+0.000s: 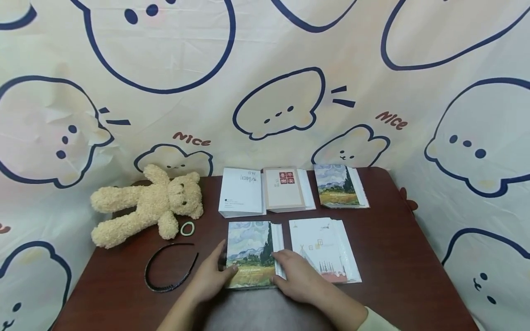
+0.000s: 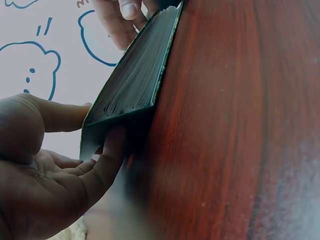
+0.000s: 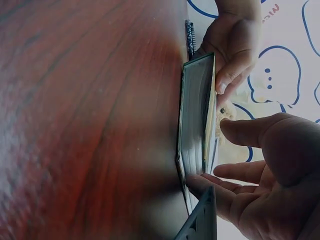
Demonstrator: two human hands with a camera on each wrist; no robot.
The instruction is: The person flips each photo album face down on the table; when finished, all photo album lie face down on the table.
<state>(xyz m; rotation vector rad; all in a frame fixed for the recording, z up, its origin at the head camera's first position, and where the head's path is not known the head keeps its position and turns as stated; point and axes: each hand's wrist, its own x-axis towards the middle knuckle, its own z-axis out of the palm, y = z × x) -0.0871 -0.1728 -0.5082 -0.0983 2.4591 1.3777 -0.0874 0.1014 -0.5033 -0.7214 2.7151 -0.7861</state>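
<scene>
In the head view a photo album [image 1: 250, 255] with a painted landscape cover lies closed near the table's front edge. My left hand [image 1: 213, 273] grips its left side. In the left wrist view that thumb lies at the cover's edge and the fingers press the dark spine [image 2: 117, 122]. At the album's page side, my right hand [image 1: 300, 276] has its thumb and fingers spread. Its fingers touch the page edges [image 3: 192, 150] in the right wrist view, while the thumb hovers near the cover. A white album [image 1: 319, 248] lies just right of this hand.
Behind stand a white album [image 1: 240, 191], a beige album [image 1: 283, 188] and a second painted-cover album [image 1: 337, 186]. A teddy bear [image 1: 153, 204], a green hair tie [image 1: 187, 229] and a black headband [image 1: 165, 288] lie at left on the brown table [image 1: 407, 266].
</scene>
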